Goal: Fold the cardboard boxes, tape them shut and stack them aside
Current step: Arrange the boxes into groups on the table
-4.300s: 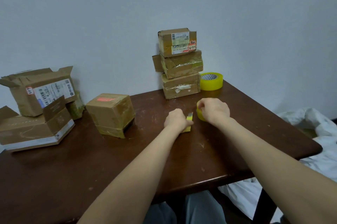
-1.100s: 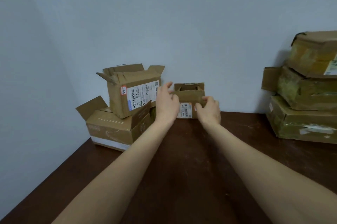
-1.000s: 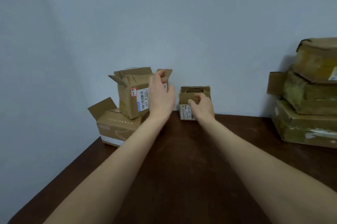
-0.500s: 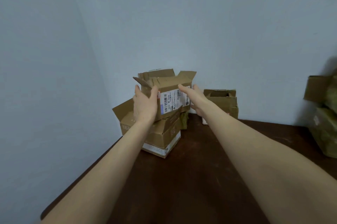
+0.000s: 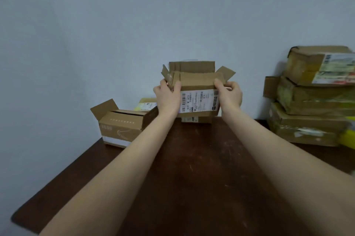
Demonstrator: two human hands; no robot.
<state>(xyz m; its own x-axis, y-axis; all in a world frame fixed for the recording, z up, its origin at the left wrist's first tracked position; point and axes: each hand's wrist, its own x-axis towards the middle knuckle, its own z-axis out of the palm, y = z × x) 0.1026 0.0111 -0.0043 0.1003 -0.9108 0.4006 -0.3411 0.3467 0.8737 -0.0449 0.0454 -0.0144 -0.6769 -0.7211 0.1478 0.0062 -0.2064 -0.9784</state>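
Three taped brown cardboard boxes (image 5: 315, 101) stacked right. One open brown cardboard box with white label (image 5: 197, 91) held centre. One open brown box with white base (image 5: 121, 126) left. Two partly hidden boxes behind.

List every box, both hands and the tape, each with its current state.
Labelled box: flaps open, held up between both hands.
Left hand: gripping the box's left side.
Right hand: gripping the box's right side.
Low box: on the table, flaps open.
Three stacked boxes: closed, taped.
Small box: mostly hidden behind the held box, state unclear.
Yellow tape roll: lying beside the stack.
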